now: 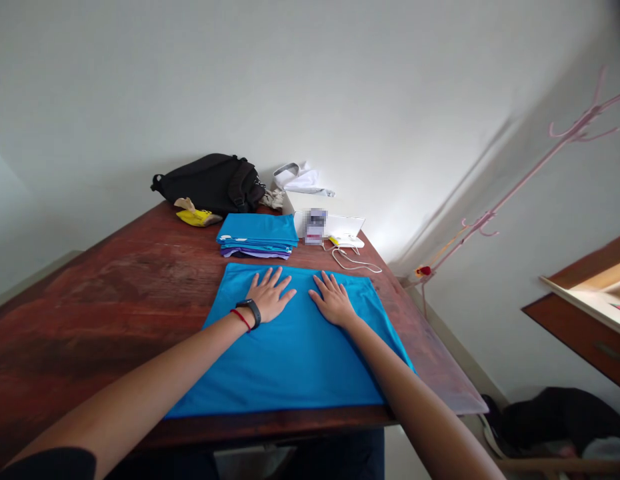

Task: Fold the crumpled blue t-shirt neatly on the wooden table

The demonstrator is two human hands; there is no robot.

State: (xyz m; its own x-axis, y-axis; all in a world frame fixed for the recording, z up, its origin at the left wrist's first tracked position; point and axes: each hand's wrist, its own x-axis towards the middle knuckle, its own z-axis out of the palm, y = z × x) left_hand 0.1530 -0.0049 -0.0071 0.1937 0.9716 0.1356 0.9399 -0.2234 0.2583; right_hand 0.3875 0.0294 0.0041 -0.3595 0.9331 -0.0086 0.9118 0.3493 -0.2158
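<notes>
A bright blue cloth [290, 360] lies spread flat on the dark red wooden table [115, 300]. My left hand [270, 295] rests palm down on its far part, fingers spread, with a black band and a red string at the wrist. My right hand [333, 298] lies flat beside it, also with fingers apart. Both hands press on the cloth and hold nothing. Just beyond them sits a stack of folded blue and purple cloths [259, 235].
At the table's far end lie a black bag [210, 182], a yellow packet [196, 217], a white cloth [300, 179], a white box [335, 225] and a white cable [353, 261]. A pink coat stand [515, 190] rises at right by the wall.
</notes>
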